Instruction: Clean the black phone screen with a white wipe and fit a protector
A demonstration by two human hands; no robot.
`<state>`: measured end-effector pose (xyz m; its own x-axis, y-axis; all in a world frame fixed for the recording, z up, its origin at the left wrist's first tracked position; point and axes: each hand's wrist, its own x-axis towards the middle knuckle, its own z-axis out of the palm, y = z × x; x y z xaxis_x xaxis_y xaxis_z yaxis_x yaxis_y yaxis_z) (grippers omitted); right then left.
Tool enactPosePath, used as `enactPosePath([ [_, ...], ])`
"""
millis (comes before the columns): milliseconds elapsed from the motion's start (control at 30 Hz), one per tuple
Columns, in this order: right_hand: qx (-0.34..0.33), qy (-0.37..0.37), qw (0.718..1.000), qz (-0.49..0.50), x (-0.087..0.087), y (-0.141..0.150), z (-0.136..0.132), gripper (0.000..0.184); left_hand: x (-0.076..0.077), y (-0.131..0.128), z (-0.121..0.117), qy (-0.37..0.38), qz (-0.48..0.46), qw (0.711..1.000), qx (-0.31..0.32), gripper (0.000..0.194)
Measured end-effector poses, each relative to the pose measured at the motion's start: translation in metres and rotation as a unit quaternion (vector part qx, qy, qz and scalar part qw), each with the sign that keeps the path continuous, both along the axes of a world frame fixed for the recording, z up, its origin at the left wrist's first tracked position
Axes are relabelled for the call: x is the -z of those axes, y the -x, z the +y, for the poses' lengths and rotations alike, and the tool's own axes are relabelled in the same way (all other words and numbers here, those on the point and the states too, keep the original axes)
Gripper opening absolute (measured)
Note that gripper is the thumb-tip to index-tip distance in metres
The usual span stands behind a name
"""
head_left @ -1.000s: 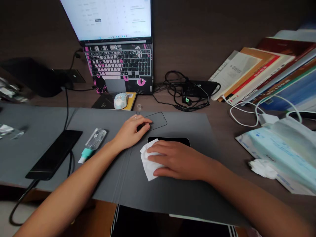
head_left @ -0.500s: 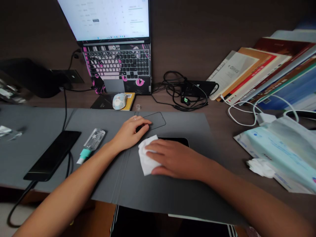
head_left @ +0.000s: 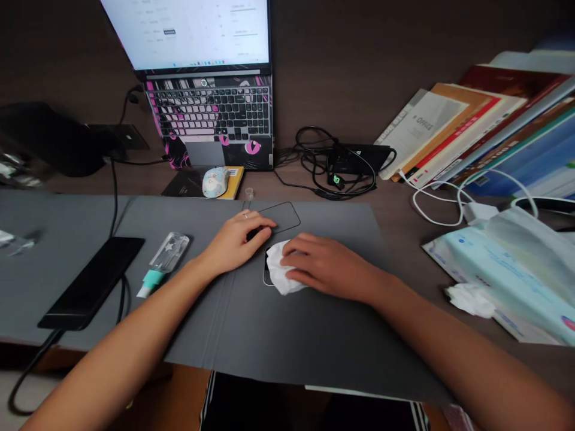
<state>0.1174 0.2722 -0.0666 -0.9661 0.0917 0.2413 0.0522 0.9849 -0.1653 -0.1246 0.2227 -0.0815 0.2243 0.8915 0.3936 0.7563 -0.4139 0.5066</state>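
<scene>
My right hand (head_left: 321, 266) holds a crumpled white tissue (head_left: 281, 272) down on a black phone (head_left: 266, 273) lying flat on the grey desk mat (head_left: 287, 341). Only the phone's left end shows; hand and tissue cover the rest. My left hand (head_left: 240, 239) rests on the mat with fingers curved and thumb apart from them. Its fingertips lie at the left part of a clear screen protector (head_left: 285, 216) with a thin black outline. Left of my forearm lies a clear spray bottle (head_left: 169, 252) with a mint-green neck.
At the left, a second black phone (head_left: 94, 284) has a cable plugged in. Behind stand a laptop (head_left: 211, 114) and a mouse (head_left: 215, 181). A charger with coiled cables (head_left: 359, 158), leaning books (head_left: 471, 131), a wipes pack (head_left: 507, 269) and a crumpled tissue (head_left: 471, 299) are at the right.
My right hand has slid the tissue a little up and to the right over the phone, uncovering its left end. My left hand keeps its place by the screen protector.
</scene>
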Motion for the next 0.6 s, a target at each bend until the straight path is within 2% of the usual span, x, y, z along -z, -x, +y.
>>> enactPosePath([
  [167, -0.036, -0.006, 0.999, -0.026, -0.0015, -0.0011, 0.0029, 0.021, -0.0003, -0.0002, -0.0001, 0.000, 0.002, 1.000, 0.003, 0.022],
  [267, -0.001, 0.021, 1.000, -0.015, -0.0036, -0.0029, 0.0053, 0.020, -0.0011, -0.0007, -0.0002, 0.001, 0.003, 1.000, 0.002, 0.022],
  [333, 0.016, 0.015, 1.000, -0.015, -0.0048, -0.0033, 0.0050, 0.019, -0.0014, -0.0010, -0.0003, -0.002, 0.003, 1.000, 0.004, 0.022],
  [500, -0.031, 0.009, 0.999, -0.043, -0.0069, -0.0027, 0.0020, 0.016, -0.0010, -0.0005, -0.0002, -0.007, -0.001, 1.000, 0.009, 0.022],
  [600, 0.024, 0.009, 0.999, -0.037, -0.0083, -0.0043, 0.0051, 0.018, -0.0011, -0.0004, -0.0006, -0.002, 0.006, 1.000, 0.006, 0.021],
])
